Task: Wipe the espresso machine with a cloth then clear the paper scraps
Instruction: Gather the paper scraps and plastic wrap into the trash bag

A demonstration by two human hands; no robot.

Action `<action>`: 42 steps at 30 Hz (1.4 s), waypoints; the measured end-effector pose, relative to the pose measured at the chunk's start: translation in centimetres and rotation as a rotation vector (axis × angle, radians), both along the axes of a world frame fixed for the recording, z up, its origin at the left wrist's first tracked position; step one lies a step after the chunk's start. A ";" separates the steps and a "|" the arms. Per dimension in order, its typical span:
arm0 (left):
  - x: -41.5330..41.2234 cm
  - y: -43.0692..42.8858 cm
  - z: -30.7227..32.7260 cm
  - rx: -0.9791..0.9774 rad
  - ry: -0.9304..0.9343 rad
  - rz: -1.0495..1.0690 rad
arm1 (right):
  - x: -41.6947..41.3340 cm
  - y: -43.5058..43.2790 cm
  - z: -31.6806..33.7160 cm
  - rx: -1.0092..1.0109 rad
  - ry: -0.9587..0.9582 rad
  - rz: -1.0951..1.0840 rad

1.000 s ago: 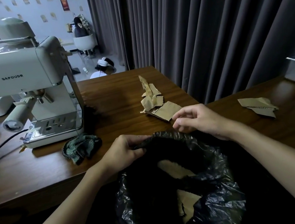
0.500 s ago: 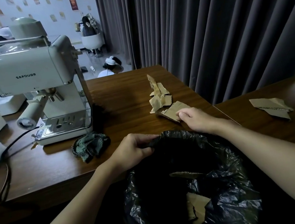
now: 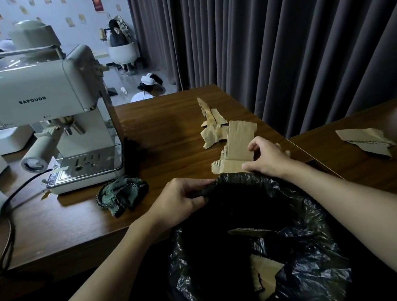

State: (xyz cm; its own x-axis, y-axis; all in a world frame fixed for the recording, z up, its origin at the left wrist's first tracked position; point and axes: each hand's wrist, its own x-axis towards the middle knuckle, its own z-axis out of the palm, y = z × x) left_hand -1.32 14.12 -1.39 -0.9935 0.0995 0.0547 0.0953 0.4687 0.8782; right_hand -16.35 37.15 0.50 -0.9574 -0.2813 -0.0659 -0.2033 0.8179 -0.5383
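Paper scraps, the one in hand first: 1 torn corrugated piece (image 3: 241, 141) stands on edge just beyond the far rim of the black bin bag (image 3: 313, 287). The right hand (image 3: 269, 159) pinches it, thumb and fingers curled onto its lower edge. A flatter strip (image 3: 227, 165) lies beneath it, touching the bag's far rim. Whether the hand grips that strip too, cannot tell.

A loose pile of smaller scraps (image 3: 212, 128) sits farther beyond the bag, just past the held piece, flat on the wooden table (image 3: 167, 119). At least 2 brown pieces (image 3: 266, 276) lie down inside the bag, which gapes open.

Left hand (image 3: 179, 201): fingers curled round the bag's rim at its far-left edge, gripping the plastic.

Cloth (image 3: 121, 193): dark green, bunched, on the table left of the bag's rim, near the left hand but apart from it.

Espresso machine (image 3: 40, 101): cream, upright, beyond and left of the bag, past the cloth. A black cable (image 3: 7, 228) trails over the table edge well left of the bag.

A second tabletop (image 3: 387, 175) lies right of the bag, with 1 more folded scrap (image 3: 367, 143) on it, well apart from the bag. A dark curtain (image 3: 278, 37) hangs beyond the bag, behind both tables.
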 end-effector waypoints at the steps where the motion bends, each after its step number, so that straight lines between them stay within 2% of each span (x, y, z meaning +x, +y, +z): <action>1: 0.0 0.0 0.0 0.000 0.000 0.000 | 0.0 -0.1 -0.1 -0.041 0.004 -0.018; 6: 0.0 0.0 0.1 0.007 -0.021 0.005 | 0.4 -0.4 -0.1 -0.395 0.124 -0.092; 10: 0.0 -0.1 0.1 0.011 -0.016 0.005 | 0.5 0.5 1.7 -0.553 0.166 -0.112; 12: 0.0 0.0 0.1 0.013 -0.013 0.012 | 1.1 1.1 3.0 -0.625 0.065 -0.072; 15: 0.0 0.0 0.1 0.012 -0.020 0.009 | 2.5 2.5 4.6 -0.762 -0.241 0.071; 16: 0.0 0.0 0.1 0.016 -0.026 0.002 | 2.8 3.0 4.9 -0.774 -0.284 0.113; 19: 0.2 0.1 0.3 0.026 -0.025 -0.016 | 3.6 4.2 5.3 -0.748 -0.252 0.170; 23: 0.2 0.2 0.5 0.027 -0.004 -0.017 | 4.3 5.1 5.7 -0.716 -0.459 0.320; 25: 0.2 0.2 0.5 0.031 -0.004 -0.020 | 4.6 5.4 6.0 -0.580 -0.580 0.451; 27: 0.2 0.2 0.5 0.014 0.010 -0.028 | 4.7 5.4 5.9 -0.436 -0.606 0.556; 32: 0.1 0.1 0.7 0.023 -0.012 -0.039 | 4.7 4.6 5.6 -0.394 -0.487 0.534; 36: 0.2 0.1 0.7 0.044 -0.015 -0.059 | 3.7 3.0 4.7 -0.394 -0.334 0.399; 39: 0.1 0.2 0.7 0.057 -0.019 -0.049 | 2.5 0.8 4.0 -0.290 -0.156 0.310; 42: -0.1 0.1 0.6 0.058 -0.030 -0.039 | 0.8 -1.8 3.3 -0.164 -0.119 0.305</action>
State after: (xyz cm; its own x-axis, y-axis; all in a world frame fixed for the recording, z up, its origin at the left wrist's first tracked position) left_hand -1.37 14.21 -0.75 -0.9902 0.1360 0.0318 0.0859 0.4136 0.9064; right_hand -15.50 35.37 3.84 -0.8160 -0.5690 -0.1020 -0.3526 0.6297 -0.6922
